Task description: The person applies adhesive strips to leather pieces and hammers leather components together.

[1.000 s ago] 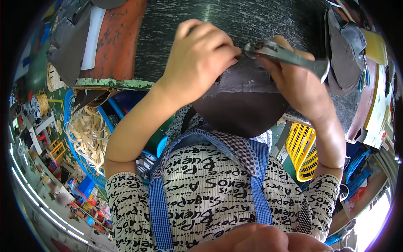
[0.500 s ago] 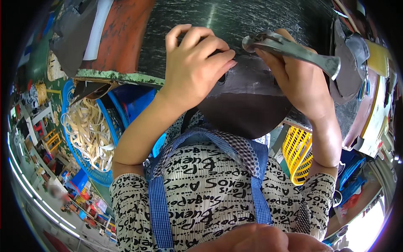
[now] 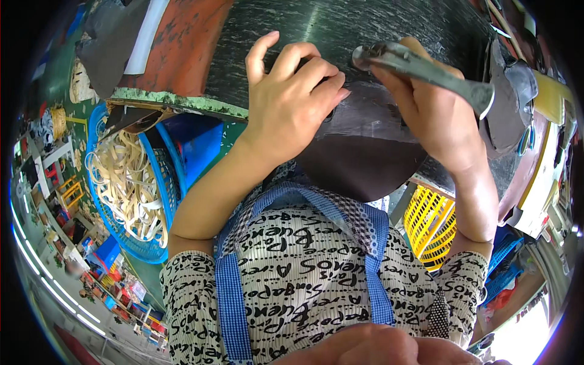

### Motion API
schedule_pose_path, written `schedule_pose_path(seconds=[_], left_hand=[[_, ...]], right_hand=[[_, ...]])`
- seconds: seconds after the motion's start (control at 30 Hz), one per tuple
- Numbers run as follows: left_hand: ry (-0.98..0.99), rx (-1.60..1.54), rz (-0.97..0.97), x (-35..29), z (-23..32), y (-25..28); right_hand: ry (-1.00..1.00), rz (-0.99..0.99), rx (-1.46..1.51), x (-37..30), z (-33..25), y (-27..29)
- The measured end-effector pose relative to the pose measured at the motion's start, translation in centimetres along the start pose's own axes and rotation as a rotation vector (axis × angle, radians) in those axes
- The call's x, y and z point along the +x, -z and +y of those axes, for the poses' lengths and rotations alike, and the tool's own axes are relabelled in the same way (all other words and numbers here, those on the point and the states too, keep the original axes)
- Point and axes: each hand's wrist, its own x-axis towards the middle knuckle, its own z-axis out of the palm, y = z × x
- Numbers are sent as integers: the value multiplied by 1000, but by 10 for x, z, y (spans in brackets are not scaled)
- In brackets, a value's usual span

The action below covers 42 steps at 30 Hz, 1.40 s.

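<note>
A dark brown sheet of leather (image 3: 365, 164) lies over the near edge of the black worktop (image 3: 377, 18), its rounded lower end hanging toward my apron. My left hand (image 3: 289, 112) is bent over its left part. The thumb and nearby fingers are curled together at the leather, while the little finger sticks up. What lies under the fingertips is mostly hidden. In my right hand (image 3: 441, 118) is a metal hammer (image 3: 435, 73) with a round face at its left and a flared end at its right. It is held just above the leather; its handle is hidden.
On the left, a blue basket (image 3: 115, 228) holds pale strips, beside a reddish board (image 3: 182, 42) with a white strip. A yellow basket (image 3: 429, 225) stands below the worktop at right. More dark leather pieces (image 3: 508, 103) lie at the right edge.
The little finger of my left hand has lifted and straightened, and that hand has shifted slightly right. The hammer stays in my right hand at nearly the same place. The view has tilted a little.
</note>
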Motion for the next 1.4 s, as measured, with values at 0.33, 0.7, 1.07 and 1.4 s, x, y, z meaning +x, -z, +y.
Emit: schedule_pose_path(seconds=[0.33,0.7,1.07,1.4], left_hand=[[107,47,-8,-8,-1,2],[223,-244,-11,7,-8,-12],[-22,82,81,1,11,-17],[86,15,7,0,4,-11]], right_hand=[[153,-50,-4,-9,4,-16],[-69,-30,146,-12,-7,4],[75,-58,-168,-6,6,-16],[38,43,-75,0,-7,-5]])
